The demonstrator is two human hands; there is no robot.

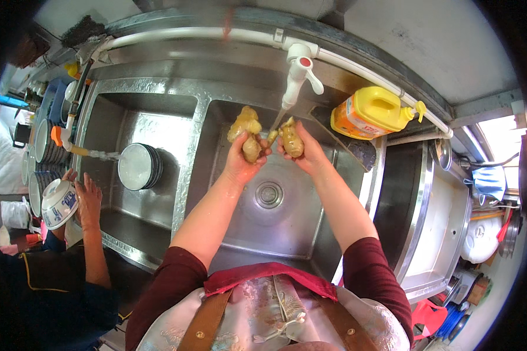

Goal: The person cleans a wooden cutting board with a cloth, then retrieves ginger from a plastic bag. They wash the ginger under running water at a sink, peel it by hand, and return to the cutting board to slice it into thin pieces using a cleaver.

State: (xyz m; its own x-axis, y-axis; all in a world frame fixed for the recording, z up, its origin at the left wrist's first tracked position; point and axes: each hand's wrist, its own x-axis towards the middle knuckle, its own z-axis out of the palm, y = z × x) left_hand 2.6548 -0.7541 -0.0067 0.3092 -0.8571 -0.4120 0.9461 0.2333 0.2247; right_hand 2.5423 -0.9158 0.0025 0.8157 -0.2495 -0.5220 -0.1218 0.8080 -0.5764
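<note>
My left hand (242, 154) grips a knobbly piece of ginger root (245, 123), its pale lobes sticking out above and below my fingers. A second piece of ginger (292, 139) is held in my right hand (306, 151). Both hands are over the right-hand steel sink basin (263, 232), close together but apart. From the white plastic tap (295, 83) a thin stream of water runs down between the two pieces. A round drain (269, 195) shows in the basin floor below my wrists.
Left of me a co-worker's hands (89, 199) hold a patterned bowl (60, 202). Water from another tap (66, 139) falls onto stacked bowls (138, 166) in the left basin. A yellow detergent jug (369, 112) stands behind my right hand, near a dark flat board (347, 142).
</note>
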